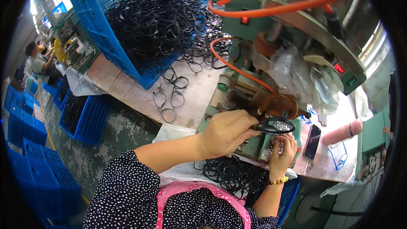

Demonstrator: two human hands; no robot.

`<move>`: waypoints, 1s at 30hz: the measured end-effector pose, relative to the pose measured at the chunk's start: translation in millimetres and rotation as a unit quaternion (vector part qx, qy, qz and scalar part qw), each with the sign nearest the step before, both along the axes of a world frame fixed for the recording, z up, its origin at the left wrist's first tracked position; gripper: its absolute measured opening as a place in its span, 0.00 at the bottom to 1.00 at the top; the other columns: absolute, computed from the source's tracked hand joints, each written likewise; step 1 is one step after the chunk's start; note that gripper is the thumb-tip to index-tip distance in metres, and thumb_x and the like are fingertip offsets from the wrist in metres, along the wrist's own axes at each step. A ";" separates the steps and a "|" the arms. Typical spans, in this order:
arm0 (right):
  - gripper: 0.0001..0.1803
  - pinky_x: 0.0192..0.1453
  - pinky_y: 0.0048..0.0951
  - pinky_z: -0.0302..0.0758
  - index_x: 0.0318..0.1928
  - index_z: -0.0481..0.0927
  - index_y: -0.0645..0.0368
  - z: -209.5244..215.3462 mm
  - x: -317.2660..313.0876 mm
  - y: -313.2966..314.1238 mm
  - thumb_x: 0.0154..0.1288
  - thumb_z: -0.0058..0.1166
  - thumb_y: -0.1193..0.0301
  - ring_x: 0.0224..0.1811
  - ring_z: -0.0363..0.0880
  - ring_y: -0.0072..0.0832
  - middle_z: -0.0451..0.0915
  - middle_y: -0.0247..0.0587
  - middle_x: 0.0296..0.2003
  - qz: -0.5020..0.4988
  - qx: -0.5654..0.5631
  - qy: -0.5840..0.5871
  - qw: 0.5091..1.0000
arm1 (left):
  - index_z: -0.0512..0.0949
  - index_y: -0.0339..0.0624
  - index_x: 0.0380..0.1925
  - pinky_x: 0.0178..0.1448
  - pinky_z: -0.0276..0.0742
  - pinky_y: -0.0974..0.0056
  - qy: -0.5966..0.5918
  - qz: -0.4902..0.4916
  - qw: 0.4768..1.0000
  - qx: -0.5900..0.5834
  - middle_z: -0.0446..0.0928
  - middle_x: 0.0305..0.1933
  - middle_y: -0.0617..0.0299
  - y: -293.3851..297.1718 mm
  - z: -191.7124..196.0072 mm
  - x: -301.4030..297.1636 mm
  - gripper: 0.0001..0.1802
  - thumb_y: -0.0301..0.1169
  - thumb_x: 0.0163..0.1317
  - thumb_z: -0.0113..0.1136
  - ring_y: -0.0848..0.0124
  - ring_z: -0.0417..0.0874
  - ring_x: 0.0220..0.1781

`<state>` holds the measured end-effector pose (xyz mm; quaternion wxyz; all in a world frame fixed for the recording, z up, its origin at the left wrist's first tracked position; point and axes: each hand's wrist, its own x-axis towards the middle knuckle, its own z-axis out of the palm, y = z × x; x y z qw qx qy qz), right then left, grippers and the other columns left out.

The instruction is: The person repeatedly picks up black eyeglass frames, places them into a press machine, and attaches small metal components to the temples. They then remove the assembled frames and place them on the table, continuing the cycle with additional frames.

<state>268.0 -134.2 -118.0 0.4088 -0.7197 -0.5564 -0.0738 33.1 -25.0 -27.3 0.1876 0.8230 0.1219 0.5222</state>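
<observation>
Left grip (227, 134) pinches the black frame (267, 130), jutting rightward near the right hand (283, 152), whose hold is unclear.

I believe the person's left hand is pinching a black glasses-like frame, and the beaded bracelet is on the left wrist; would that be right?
Not quite: the head view shows the beaded bracelet at the wrist of the right hand. The left hand is indeed pinching a black glasses-like frame.
</observation>
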 end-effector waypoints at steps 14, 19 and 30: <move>0.07 0.49 0.21 0.75 0.48 0.82 0.65 -10.3 -4.3 -7.2 0.72 0.56 0.81 0.43 0.79 0.18 0.83 0.33 0.41 0.033 0.106 0.354 0.929 | 0.75 0.39 0.45 0.57 0.76 0.51 0.410 0.335 0.841 -0.111 0.75 0.51 0.51 38.1 -121.8 -227.4 0.15 0.18 0.57 0.60 0.48 0.76 0.55; 0.08 0.54 0.21 0.77 0.48 0.80 0.65 -4.8 -10.2 -11.3 0.72 0.57 0.83 0.46 0.82 0.19 0.85 0.35 0.43 0.078 0.135 0.423 0.892 | 0.72 0.38 0.40 0.51 0.75 0.49 0.445 0.324 0.824 -0.137 0.74 0.45 0.49 35.5 -115.6 -229.7 0.11 0.20 0.59 0.62 0.46 0.77 0.50; 0.06 0.51 0.18 0.73 0.43 0.83 0.63 9.3 -17.3 -14.4 0.69 0.58 0.84 0.42 0.78 0.16 0.81 0.29 0.39 0.109 0.135 0.488 0.855 | 0.72 0.42 0.47 0.31 0.71 0.74 -0.018 0.181 0.903 -0.389 0.77 0.29 0.63 6.7 -52.9 -179.2 0.07 0.33 0.80 0.49 0.79 0.76 0.27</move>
